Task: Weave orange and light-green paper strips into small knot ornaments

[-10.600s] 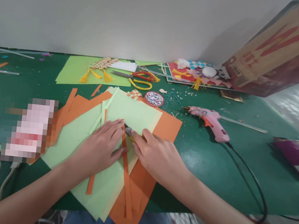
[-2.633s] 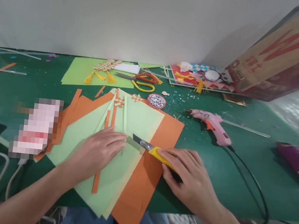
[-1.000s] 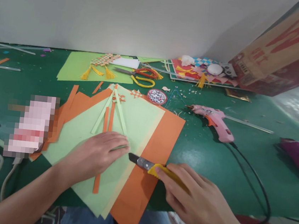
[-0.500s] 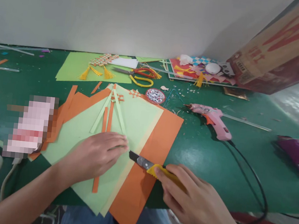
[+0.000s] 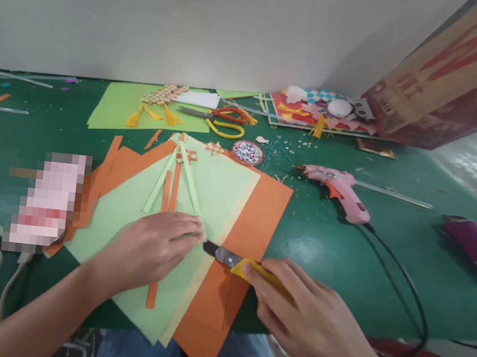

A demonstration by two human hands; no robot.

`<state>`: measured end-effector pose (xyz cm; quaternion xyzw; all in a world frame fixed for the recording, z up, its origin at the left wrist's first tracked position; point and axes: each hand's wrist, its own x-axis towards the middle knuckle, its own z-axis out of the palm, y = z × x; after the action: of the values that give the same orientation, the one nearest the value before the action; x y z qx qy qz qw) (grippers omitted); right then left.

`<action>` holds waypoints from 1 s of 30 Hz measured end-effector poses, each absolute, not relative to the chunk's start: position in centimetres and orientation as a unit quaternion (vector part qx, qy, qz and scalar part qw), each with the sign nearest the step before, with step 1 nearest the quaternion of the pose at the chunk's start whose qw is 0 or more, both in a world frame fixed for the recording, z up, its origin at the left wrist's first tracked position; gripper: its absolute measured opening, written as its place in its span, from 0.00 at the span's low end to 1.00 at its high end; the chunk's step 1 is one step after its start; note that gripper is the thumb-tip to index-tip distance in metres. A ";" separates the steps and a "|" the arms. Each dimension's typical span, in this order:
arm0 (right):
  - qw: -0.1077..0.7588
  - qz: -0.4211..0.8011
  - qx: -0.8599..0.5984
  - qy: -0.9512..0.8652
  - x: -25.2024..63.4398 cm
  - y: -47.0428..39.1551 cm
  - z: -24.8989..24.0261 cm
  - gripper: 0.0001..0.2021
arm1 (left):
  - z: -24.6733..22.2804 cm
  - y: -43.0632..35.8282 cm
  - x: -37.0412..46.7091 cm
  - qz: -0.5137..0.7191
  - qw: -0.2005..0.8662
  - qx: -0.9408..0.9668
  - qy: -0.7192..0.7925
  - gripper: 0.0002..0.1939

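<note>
My right hand is closed around the yellow handle of a utility knife, its dark blade pointing left. The blade tip is close to the fingertips of my left hand. The left fingers are pinched together over the light green paper; what they hold is mostly hidden, though a thin green strip runs up from them. Orange strips lie on the green paper and pass under my left hand. Orange sheets stick out beneath the green ones.
A pink glue gun with a black cord lies right of the papers. Scissors and a round dish of small pieces are behind. A paper bag stands at the back right; a blurred pink object is left.
The knife and my right hand have shifted slightly left, bringing the blade nearer my left fingertips. My left hand has barely moved.
</note>
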<state>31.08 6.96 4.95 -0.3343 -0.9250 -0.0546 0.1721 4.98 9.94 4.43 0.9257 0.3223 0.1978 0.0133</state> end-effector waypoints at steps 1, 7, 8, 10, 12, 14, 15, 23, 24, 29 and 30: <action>0.172 -0.053 -0.335 -0.925 31.1 7.0 5.0 0.15 | 4.5 9.9 5.0 0.197 0.013 0.926 0.323 0.13; 0.180 -0.082 -0.344 -0.918 31.4 7.3 5.1 0.15 | 4.5 9.9 4.9 0.197 0.011 0.926 0.322 0.13; 0.179 -0.087 -0.342 -0.918 31.5 7.4 5.1 0.15 | 4.5 9.9 4.8 0.198 0.010 0.927 0.320 0.13; 0.174 -0.089 -0.337 -0.921 31.6 7.5 5.1 0.15 | 4.4 9.9 4.8 0.200 0.009 0.926 0.319 0.13; 0.170 -0.087 -0.329 -0.925 31.8 7.6 5.1 0.15 | 4.4 10.0 5.0 0.206 0.000 0.924 0.323 0.11; 0.172 -0.084 -0.320 -0.928 32.0 7.6 5.1 0.15 | 4.4 10.0 5.2 0.213 -0.017 0.919 0.331 0.10; 0.174 -0.083 -0.316 -0.929 32.1 7.6 5.1 0.15 | 4.5 10.0 5.4 0.216 -0.027 0.918 0.332 0.10; 0.180 -0.078 -0.286 -0.938 32.4 7.7 5.2 0.13 | 4.3 9.9 5.9 0.209 -0.032 0.907 0.364 0.09; 0.181 -0.079 -0.283 -0.938 32.5 7.7 5.2 0.14 | 4.2 9.9 5.8 0.211 -0.029 0.909 0.358 0.10; 0.184 -0.077 -0.282 -0.939 32.6 7.7 5.0 0.13 | 4.0 9.9 5.5 0.214 0.001 0.908 0.361 0.09; 0.184 -0.077 -0.280 -0.939 32.7 7.7 4.9 0.13 | 4.0 9.9 5.5 0.215 0.004 0.907 0.363 0.09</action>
<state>32.67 7.71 4.92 -0.2802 -0.9390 -0.0769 0.1842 5.52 9.91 3.96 0.9066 0.3629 0.2151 0.0043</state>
